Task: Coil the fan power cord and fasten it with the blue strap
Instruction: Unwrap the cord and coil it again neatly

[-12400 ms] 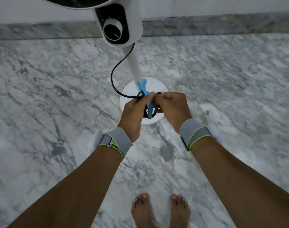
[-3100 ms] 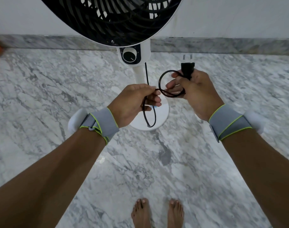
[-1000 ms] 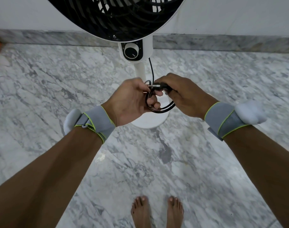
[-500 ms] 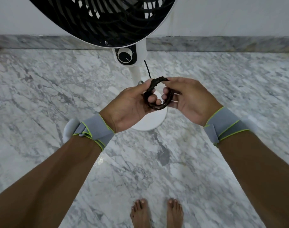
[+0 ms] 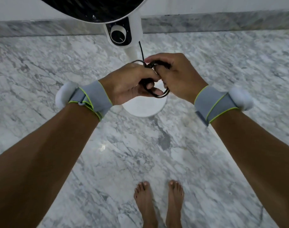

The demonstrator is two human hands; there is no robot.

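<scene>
The black fan power cord (image 5: 163, 94) is bunched into a small coil between both hands, in front of the white fan pole. My left hand (image 5: 129, 83) grips the coil's left side with curled fingers. On the right side, my right hand (image 5: 175, 74) holds it, fingers curled over the top loops. A straight length of cord (image 5: 141, 51) runs up from the coil toward the fan's control housing. No blue strap shows in this view. Much of the coil is hidden by the fingers.
The white pedestal fan stands straight ahead: dark grille (image 5: 92, 9) at top, control knob (image 5: 118, 35), round base (image 5: 143, 106) on the marble floor (image 5: 124, 153). A marble skirting and wall run behind it. My bare feet (image 5: 158, 203) are below.
The hands have drawn closer over the coil and turned it, so fingers now cover more of it. Since 12 seconds ago the blue strap is out of sight. The view tilted slightly.
</scene>
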